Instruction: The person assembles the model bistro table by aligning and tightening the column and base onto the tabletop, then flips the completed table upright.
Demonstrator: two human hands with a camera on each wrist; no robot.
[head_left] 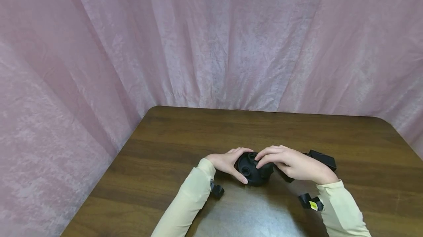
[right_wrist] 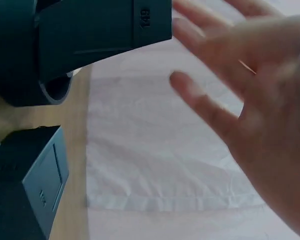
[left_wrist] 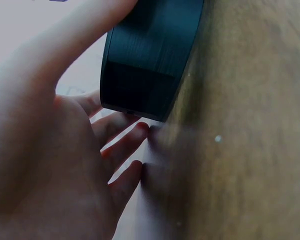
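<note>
A black rounded piece (head_left: 254, 172) with ring-shaped openings stands on the table between both hands. My left hand (head_left: 230, 161) grips its left side, fingers at the back and thumb in front. In the left wrist view that thumb lies along the dark curved wall (left_wrist: 152, 47), with the other fingers below it. My right hand (head_left: 292, 161) reaches over from the right, its fingertips at the top of the piece. The right wrist view shows a tapered black block (right_wrist: 105, 30) marked "149" projecting from the round piece, near the fingertips. The thumb there is apart from the block.
Another black block (head_left: 322, 159) lies on the wooden table (head_left: 198, 126) beyond the right hand; a marked block (right_wrist: 37, 185) also shows at the lower left of the right wrist view. Pink curtains (head_left: 211, 46) hang behind the table.
</note>
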